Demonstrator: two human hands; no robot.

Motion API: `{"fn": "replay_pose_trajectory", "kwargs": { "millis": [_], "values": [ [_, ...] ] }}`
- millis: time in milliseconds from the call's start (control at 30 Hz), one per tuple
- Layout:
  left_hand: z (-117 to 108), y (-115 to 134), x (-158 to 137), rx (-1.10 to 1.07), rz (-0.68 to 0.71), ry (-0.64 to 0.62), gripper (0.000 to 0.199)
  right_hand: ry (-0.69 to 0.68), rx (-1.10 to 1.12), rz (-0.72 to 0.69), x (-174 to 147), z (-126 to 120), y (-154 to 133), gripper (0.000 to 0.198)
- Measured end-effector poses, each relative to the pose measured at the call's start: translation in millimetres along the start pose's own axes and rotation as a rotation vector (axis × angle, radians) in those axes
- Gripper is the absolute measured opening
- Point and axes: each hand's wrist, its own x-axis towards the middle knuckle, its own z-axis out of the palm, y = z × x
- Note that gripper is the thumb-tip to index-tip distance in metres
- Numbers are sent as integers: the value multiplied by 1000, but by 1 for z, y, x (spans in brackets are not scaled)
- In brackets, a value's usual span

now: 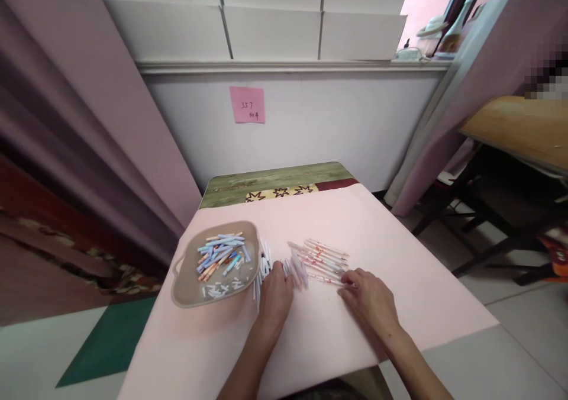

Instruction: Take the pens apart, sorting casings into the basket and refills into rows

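Note:
On the pink table cover lies a loose row of slim pen barrels [326, 255], pale with red markings and pointed at the right end. My right hand [370, 298] is at the right end of this row, fingers curled and pinched at the tip of the nearest barrel. Further left, my left hand [276, 290] has its fingers closed beside some blurred, clear-looking tubes [298, 271]; what it grips is hidden. Thin white sticks with dark bands [264, 264], like pen refills, lie between that hand and a beige basin.
The beige basin [180, 290] at left contains blue and orange pen parts [222, 252] and small white pieces [217, 289]. A pink note [247, 105] is on the wall behind the table. At right stands a wooden table [523, 125] with a dark chair.

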Motion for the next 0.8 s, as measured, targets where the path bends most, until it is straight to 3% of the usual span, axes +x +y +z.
{"fn": "replay_pose_trajectory", "kwargs": {
  "millis": [133,300,400,567,733,800],
  "values": [
    [-1,-1,1,-109,32,16,21,25,-36,-61,1,2,-2,8],
    [-12,-11,-11,-317,-1,133,10,2,76,-83,-3,-7,12,12],
    [-16,-2,-19,-648,-6,99,17,-78,391,1,-4,-15,6,11],
    [-20,26,-23,-1311,-162,-165,43,-319,1204,-20,-2,-6,-44,26],
    [-26,22,-22,-1457,-209,-83,30,-545,1342,96,-5,17,-75,53],
    [-26,17,-21,-1464,-204,-25,27,-542,1381,136,-4,23,-77,51]
  ]
}}
